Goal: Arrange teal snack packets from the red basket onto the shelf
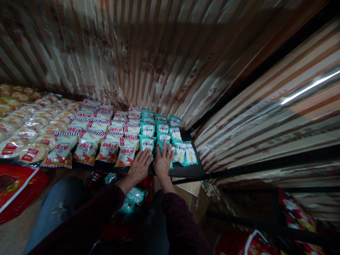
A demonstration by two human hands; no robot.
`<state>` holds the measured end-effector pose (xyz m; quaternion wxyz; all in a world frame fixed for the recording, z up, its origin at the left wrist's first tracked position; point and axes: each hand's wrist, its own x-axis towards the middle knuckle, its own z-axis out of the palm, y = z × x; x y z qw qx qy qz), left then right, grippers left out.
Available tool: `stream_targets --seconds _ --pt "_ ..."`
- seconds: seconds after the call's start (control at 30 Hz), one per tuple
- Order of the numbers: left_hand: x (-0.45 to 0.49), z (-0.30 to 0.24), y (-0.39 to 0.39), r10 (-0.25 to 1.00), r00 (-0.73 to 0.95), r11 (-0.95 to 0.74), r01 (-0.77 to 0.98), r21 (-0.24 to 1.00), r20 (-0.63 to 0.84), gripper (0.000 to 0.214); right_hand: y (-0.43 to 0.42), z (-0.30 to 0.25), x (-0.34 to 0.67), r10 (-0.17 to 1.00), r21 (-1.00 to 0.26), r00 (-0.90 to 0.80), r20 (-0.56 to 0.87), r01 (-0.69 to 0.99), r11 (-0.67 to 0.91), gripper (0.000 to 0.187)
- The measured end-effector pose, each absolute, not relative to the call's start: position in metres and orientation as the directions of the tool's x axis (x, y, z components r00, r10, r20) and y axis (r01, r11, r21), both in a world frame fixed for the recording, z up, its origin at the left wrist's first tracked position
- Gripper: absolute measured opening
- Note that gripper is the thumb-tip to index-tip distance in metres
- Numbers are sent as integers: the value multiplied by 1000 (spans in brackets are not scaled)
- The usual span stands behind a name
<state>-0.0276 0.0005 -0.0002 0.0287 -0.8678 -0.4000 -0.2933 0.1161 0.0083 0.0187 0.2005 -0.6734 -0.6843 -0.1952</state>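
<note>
Palm down, my left hand (139,164) rests at the shelf's front edge, its outstretched fingers touching the lower part of a small green-and-white snack bag (147,142). Close to its right, my right hand (162,161) lies with fingers spread over the front of another green-and-white snack bag (164,137), partly covering the bags there. Neither hand is wrapped around a bag. More green-and-white bags (190,153) stand or lean in rows behind and to the right. Left of my hands are rows of larger white-and-red snack bags (126,151) with striped top edges.
Clear-wrapped round snacks (34,152) fill the shelf's left part. The dark shelf (195,170) ends at a black frame on the right. Striped sheeting (148,53) hangs behind. Below, between my legs, a red basket (150,184) holds green packets (134,198).
</note>
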Motion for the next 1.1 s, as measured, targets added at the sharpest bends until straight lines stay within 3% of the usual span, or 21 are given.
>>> stream_targets --seconds 0.27,1.1 --pt "-27 0 0 673 512 -677 717 166 533 47 6 18 119 829 -29 -75 554 994 109 36" --pt "-27 -2 1 650 524 -708 680 189 551 48 9 20 115 862 -37 -35 506 997 62 43"
